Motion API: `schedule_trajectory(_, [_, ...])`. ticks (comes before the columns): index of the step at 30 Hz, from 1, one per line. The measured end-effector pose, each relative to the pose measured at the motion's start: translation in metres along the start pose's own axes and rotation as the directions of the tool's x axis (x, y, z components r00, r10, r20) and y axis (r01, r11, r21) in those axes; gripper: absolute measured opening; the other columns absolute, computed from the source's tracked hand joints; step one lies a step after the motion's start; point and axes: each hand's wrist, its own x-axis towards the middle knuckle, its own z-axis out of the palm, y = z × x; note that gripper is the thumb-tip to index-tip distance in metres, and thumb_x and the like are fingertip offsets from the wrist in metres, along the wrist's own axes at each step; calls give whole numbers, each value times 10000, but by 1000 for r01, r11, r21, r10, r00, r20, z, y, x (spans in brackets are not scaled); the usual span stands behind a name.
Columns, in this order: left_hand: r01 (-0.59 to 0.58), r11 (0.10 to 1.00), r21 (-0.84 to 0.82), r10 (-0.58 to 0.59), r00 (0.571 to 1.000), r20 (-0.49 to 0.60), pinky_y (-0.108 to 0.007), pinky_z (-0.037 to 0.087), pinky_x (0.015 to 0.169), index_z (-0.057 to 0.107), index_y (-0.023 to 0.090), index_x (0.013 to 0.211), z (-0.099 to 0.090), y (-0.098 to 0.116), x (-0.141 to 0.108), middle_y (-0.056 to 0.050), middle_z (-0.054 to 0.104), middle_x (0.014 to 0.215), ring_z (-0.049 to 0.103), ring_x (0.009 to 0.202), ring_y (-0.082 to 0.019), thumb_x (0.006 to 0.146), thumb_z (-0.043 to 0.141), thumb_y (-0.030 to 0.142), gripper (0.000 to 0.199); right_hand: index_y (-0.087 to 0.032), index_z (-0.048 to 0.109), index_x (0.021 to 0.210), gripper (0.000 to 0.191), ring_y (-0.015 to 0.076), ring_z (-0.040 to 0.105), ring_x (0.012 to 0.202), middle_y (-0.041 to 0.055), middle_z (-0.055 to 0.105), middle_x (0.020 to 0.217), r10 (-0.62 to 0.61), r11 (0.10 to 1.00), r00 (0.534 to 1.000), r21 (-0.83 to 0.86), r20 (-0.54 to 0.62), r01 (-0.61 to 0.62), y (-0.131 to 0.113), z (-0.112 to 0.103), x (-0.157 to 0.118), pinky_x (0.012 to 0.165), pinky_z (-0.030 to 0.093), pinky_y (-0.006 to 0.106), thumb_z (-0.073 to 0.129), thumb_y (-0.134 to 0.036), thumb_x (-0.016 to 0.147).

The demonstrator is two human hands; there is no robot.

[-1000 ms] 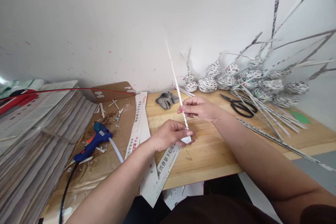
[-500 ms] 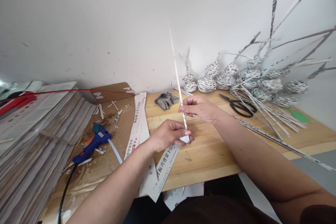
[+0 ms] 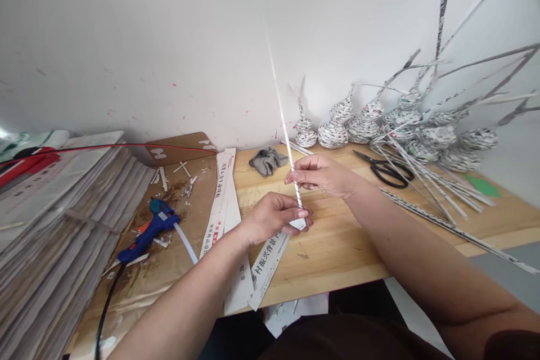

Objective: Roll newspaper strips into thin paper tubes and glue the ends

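Observation:
A thin white paper stick [image 3: 281,109] stands nearly upright in front of me, leaning left toward its faint tip. My right hand [image 3: 324,175] pinches it between thumb and fingers partway up. Lower down, my left hand [image 3: 274,216] is closed on the stick's bottom end, where a printed newspaper strip [image 3: 268,264] runs into the fingers. The strip trails down and left toward the table's front edge. Dark spiral lines show on the stick between both hands. How the strip meets the stick is hidden by my left fingers.
More paper strips [image 3: 223,208] lie left of my hands. Beyond are a blue glue gun [image 3: 147,230] and a newspaper stack [image 3: 76,219]. A grey cloth [image 3: 269,161], black scissors [image 3: 388,171], loose paper sticks [image 3: 439,180] and several woven paper gourds [image 3: 333,126] sit behind and right.
The newspaper strip's loose end has drawn up toward my left hand, so less of it hangs down. The stick's top has tipped slightly left; both hands stay nearly in place.

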Motion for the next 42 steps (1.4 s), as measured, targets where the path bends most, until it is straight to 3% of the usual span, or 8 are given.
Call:
schedule_trajectory(8, [5,1000,1,-5,1000,-15,-272,509,632,700,120,881,0,2,0,-105,690,872,637,768,-171,727,673,396,317,-135,682,794,296,80,456,565,7,575,647,-12,1000,1000,-26,29,13,-3,-1,-2,465,304,216,678,-424,734])
schedule_trajectory(13, [-13,1000,-7,13,1000,3,-274,507,629,698,125,908,-1,-1,1,-109,691,869,640,780,-180,728,670,404,334,-150,629,680,266,55,375,496,-42,492,566,-50,999,987,-4,-152,50,-4,0,-2,451,275,214,770,-371,637])
schedule_trajectory(18, [11,1000,0,-11,1000,-4,-275,506,651,700,138,897,-2,-1,0,-96,691,881,634,786,-171,720,675,406,322,-140,686,815,285,76,434,556,4,572,663,-18,998,1000,-54,10,19,-4,-1,-2,488,314,226,687,-411,730])
schedule_trajectory(22, [-16,1000,-13,16,1000,15,-278,504,653,699,137,907,-1,-1,0,-84,683,854,619,785,-165,732,665,391,310,-144,614,643,275,53,373,506,-41,492,571,-52,998,986,-46,-159,45,-1,-2,-1,465,276,214,774,-368,632])
schedule_trajectory(27, [-12,1000,-5,12,1000,2,-277,505,658,704,136,886,-2,1,0,-72,673,834,606,781,-159,730,665,392,302,-131,674,782,307,75,418,554,1,549,649,-21,998,1000,-57,4,21,-3,-5,-2,470,295,220,672,-435,737])
schedule_trajectory(32, [-13,1000,3,13,1000,0,-278,502,655,704,133,878,-2,1,1,-75,675,830,608,782,-168,722,671,396,308,-144,607,644,298,57,366,498,-41,484,561,-47,998,985,-58,-165,38,-2,-5,-2,449,264,213,774,-390,628])
schedule_trajectory(37, [-5,1000,7,5,1000,-3,-269,497,654,699,137,864,-3,1,1,-76,676,838,608,793,-169,715,673,408,311,-140,679,806,303,77,425,552,13,572,682,-38,995,999,-93,-20,36,-3,-5,-2,465,290,220,690,-432,724])
schedule_trajectory(42, [-1,1000,9,1,1000,-22,-281,501,669,695,138,858,-4,-1,2,-76,679,831,607,789,-168,698,684,404,311,-150,624,687,316,62,361,495,-36,480,567,-70,994,978,-97,-196,52,-2,-5,-2,446,257,214,762,-429,632])
